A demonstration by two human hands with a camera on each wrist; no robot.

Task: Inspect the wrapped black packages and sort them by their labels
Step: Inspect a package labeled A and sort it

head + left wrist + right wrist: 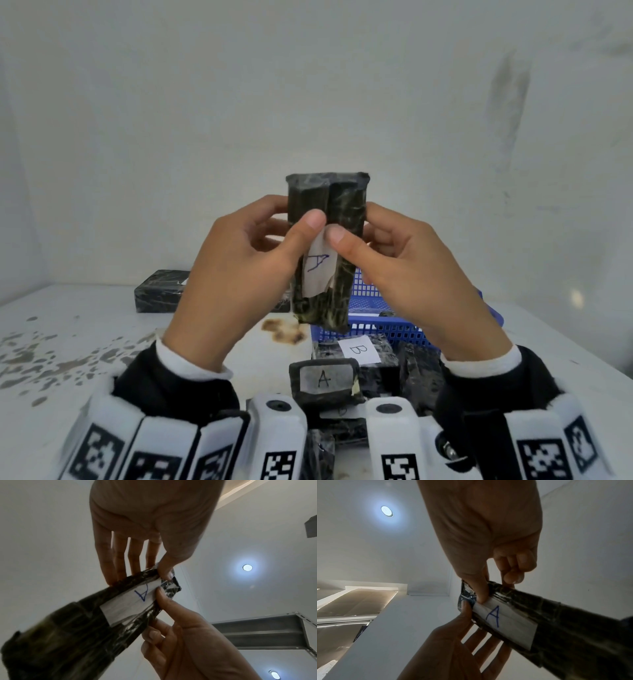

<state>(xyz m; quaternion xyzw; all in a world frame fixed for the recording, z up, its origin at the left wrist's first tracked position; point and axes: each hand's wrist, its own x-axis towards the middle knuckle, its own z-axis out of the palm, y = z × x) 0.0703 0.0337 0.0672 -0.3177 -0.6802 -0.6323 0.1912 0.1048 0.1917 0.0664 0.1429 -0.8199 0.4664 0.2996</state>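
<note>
A black wrapped package (327, 202) stands upright in the air in front of me, held between both hands. Its white label (317, 274) faces me and bears a blue letter A. My left hand (291, 222) pinches it from the left, thumb on the front at the label's top edge and fingers behind. My right hand (356, 229) pinches it from the right, its thumb beside the left thumb. In the left wrist view the label (130, 601) lies on the package (68, 635) under both thumbs. The right wrist view shows the same label (505, 623) and package (573, 628).
On the stained white table (68, 342), a blue mesh basket (383, 329) stands behind the held package. Nearer me lie black packages, one labelled A (323, 380) and one labelled B (359, 349). Another black package (157, 291) lies at the back left by the wall.
</note>
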